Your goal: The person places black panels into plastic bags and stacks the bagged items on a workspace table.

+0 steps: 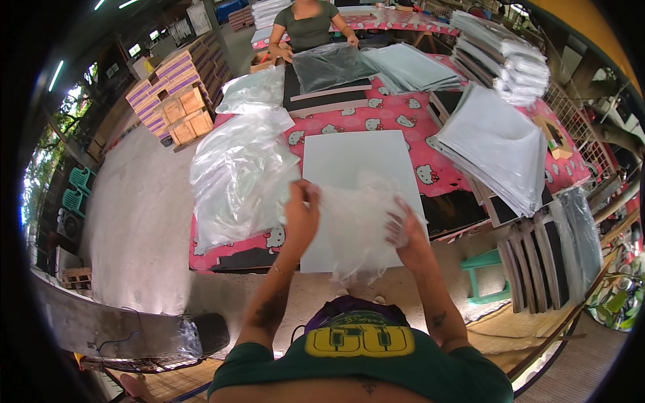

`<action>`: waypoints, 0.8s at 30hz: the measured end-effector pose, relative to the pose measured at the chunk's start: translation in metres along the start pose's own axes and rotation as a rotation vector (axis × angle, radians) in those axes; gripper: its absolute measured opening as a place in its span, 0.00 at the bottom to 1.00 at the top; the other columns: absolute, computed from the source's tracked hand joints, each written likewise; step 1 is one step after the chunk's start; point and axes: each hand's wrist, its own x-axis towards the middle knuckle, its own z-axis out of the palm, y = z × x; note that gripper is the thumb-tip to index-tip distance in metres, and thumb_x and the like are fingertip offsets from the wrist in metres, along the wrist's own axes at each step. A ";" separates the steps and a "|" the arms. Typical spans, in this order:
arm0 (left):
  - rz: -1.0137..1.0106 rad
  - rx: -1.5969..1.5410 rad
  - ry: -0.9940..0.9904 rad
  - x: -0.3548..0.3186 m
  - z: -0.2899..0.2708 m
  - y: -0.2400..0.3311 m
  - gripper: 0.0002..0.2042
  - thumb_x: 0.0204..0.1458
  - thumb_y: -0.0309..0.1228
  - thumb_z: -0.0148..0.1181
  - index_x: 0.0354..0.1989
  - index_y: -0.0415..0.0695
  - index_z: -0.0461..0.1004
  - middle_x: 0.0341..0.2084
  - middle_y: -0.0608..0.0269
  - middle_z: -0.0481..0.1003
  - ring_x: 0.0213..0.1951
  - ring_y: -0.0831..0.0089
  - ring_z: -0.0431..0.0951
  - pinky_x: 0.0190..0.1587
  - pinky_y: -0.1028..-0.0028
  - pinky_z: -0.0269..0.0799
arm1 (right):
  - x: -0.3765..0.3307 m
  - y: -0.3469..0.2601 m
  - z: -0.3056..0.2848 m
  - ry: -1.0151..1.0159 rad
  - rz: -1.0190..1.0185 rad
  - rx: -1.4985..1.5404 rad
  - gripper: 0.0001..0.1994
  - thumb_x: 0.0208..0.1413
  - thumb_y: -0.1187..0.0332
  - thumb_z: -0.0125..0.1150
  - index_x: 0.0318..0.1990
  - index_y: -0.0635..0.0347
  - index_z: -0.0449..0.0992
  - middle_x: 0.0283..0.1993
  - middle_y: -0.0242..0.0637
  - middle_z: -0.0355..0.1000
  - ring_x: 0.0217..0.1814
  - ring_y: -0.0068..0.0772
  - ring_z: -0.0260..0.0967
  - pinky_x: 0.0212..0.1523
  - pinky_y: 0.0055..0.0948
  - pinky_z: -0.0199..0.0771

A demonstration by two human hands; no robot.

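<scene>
Between my hands hangs a crumpled clear plastic bag (359, 225), above a large white board (349, 154) that lies on the table and juts past its near edge. My left hand (302, 208) pinches the bag's left side with curled fingers. On the other side, my right hand (406, 232) is at the bag's right edge, its fingers spread and slightly blurred against the film. Left of the board lies a loose heap of clear plastic bags (245, 174). To the right, a fanned stack of plastic-wrapped white boards (497, 138) rests on the table.
A pink patterned cloth (336, 121) covers the table. Across it, a person (309, 30) handles a bagged dark panel (332, 67). Wrapped stacks (504, 57) stand far right, cartons (178, 80) on the left floor. A green stool (484, 275) and upright panels (537, 262) stand near right.
</scene>
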 end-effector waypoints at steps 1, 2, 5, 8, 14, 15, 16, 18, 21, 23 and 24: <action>0.146 -0.016 -0.021 -0.009 0.002 0.009 0.05 0.54 0.26 0.50 0.31 0.39 0.71 0.28 0.50 0.72 0.27 0.57 0.73 0.30 0.62 0.68 | -0.004 0.000 0.003 0.017 0.076 -0.133 0.20 0.59 0.61 0.55 0.57 0.54 0.60 0.44 0.34 0.71 0.45 0.26 0.69 0.45 0.27 0.73; 0.336 0.153 -0.214 -0.018 0.000 0.017 0.05 0.49 0.21 0.51 0.33 0.43 0.72 0.34 0.49 0.70 0.35 0.55 0.74 0.34 0.60 0.69 | 0.007 0.006 -0.021 0.017 0.122 -0.144 0.24 0.59 0.61 0.54 0.61 0.52 0.57 0.42 0.34 0.71 0.41 0.26 0.70 0.42 0.27 0.73; 0.005 0.542 -0.378 -0.030 -0.046 -0.057 0.10 0.44 0.20 0.54 0.35 0.46 0.73 0.32 0.52 0.70 0.35 0.54 0.74 0.36 0.62 0.71 | 0.013 -0.040 -0.033 -0.331 -0.006 0.067 0.25 0.56 0.67 0.57 0.61 0.51 0.59 0.41 0.30 0.72 0.39 0.26 0.69 0.43 0.28 0.71; 0.337 0.270 -0.597 0.006 -0.055 0.015 0.07 0.44 0.23 0.54 0.31 0.47 0.77 0.40 0.54 0.73 0.42 0.58 0.73 0.53 0.56 0.64 | 0.014 -0.070 -0.007 -0.692 -0.107 -0.700 0.16 0.54 0.71 0.58 0.52 0.54 0.70 0.31 0.27 0.69 0.33 0.25 0.68 0.41 0.26 0.69; 0.264 0.773 -0.766 0.039 -0.026 0.029 0.07 0.45 0.31 0.57 0.24 0.41 0.75 0.40 0.58 0.75 0.51 0.63 0.70 0.62 0.51 0.53 | -0.001 -0.089 0.049 -0.307 -0.247 -2.127 0.17 0.55 0.52 0.55 0.35 0.59 0.77 0.36 0.45 0.72 0.43 0.46 0.71 0.43 0.40 0.69; 0.072 0.679 -0.742 0.053 -0.046 0.025 0.08 0.47 0.31 0.56 0.23 0.40 0.75 0.37 0.58 0.76 0.48 0.60 0.72 0.60 0.52 0.55 | 0.010 -0.108 0.024 0.083 -0.104 -2.345 0.23 0.55 0.47 0.52 0.33 0.59 0.78 0.37 0.45 0.72 0.43 0.49 0.71 0.43 0.42 0.68; 0.370 0.791 -0.426 0.046 -0.069 0.009 0.08 0.48 0.31 0.55 0.22 0.41 0.73 0.32 0.59 0.76 0.41 0.60 0.74 0.57 0.52 0.58 | 0.008 -0.128 0.013 0.057 0.011 -2.338 0.26 0.55 0.44 0.49 0.34 0.60 0.78 0.38 0.46 0.71 0.43 0.49 0.71 0.43 0.41 0.69; 0.631 0.695 -0.179 0.037 -0.103 -0.014 0.10 0.49 0.34 0.54 0.23 0.41 0.72 0.25 0.61 0.75 0.33 0.59 0.77 0.51 0.52 0.63 | -0.001 -0.148 -0.009 -0.033 0.148 -2.295 0.29 0.54 0.40 0.47 0.33 0.62 0.79 0.40 0.47 0.72 0.44 0.48 0.71 0.44 0.39 0.69; 0.443 0.235 -0.522 0.044 -0.122 -0.011 0.13 0.51 0.39 0.56 0.27 0.40 0.72 0.21 0.60 0.75 0.29 0.59 0.77 0.42 0.55 0.67 | -0.008 -0.138 -0.056 -0.250 0.023 -1.982 0.28 0.52 0.41 0.52 0.30 0.64 0.78 0.40 0.43 0.73 0.44 0.45 0.72 0.44 0.38 0.70; 0.148 0.050 -0.897 0.035 -0.114 0.014 0.13 0.52 0.39 0.56 0.30 0.39 0.73 0.22 0.57 0.76 0.29 0.61 0.77 0.36 0.59 0.68 | -0.001 -0.125 -0.095 -0.421 -0.248 -1.484 0.27 0.52 0.44 0.55 0.31 0.65 0.78 0.39 0.41 0.74 0.44 0.43 0.72 0.44 0.37 0.70; -0.014 -0.039 -1.069 0.024 -0.113 0.029 0.13 0.52 0.39 0.56 0.31 0.39 0.74 0.23 0.56 0.76 0.29 0.62 0.77 0.32 0.61 0.69 | -0.002 -0.127 -0.118 -0.291 -0.114 -0.938 0.24 0.52 0.48 0.56 0.38 0.65 0.76 0.42 0.40 0.72 0.43 0.39 0.72 0.44 0.35 0.71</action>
